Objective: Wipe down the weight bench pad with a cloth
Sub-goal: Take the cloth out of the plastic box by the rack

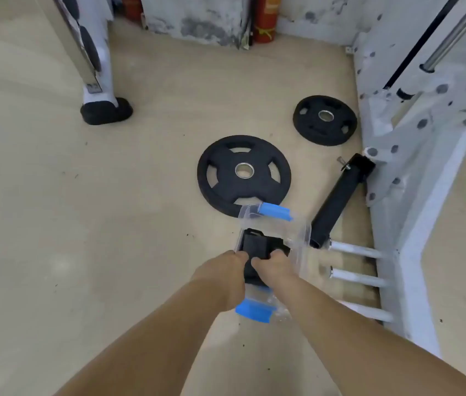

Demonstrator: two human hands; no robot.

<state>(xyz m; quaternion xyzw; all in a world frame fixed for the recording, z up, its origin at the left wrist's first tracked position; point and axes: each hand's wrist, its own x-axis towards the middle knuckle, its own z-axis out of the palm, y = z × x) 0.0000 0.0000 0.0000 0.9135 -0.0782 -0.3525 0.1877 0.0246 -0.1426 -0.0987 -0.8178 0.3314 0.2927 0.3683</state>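
A clear plastic box (301, 231) with blue latch handles stands on the floor below me. Inside it lies a folded black cloth (257, 244). My left hand (221, 274) and my right hand (273, 267) both reach into the box, and their fingers curl onto the near edge of the black cloth. The lower part of the cloth is hidden behind my hands. No bench pad is in view.
A large black weight plate (243, 174) lies just beyond the box, a smaller plate (325, 120) farther right. A black tube (340, 200) lies beside the white rack frame (414, 195) with its pegs. A machine foot (106, 110) stands at left, red extinguishers (264, 21) at the wall.
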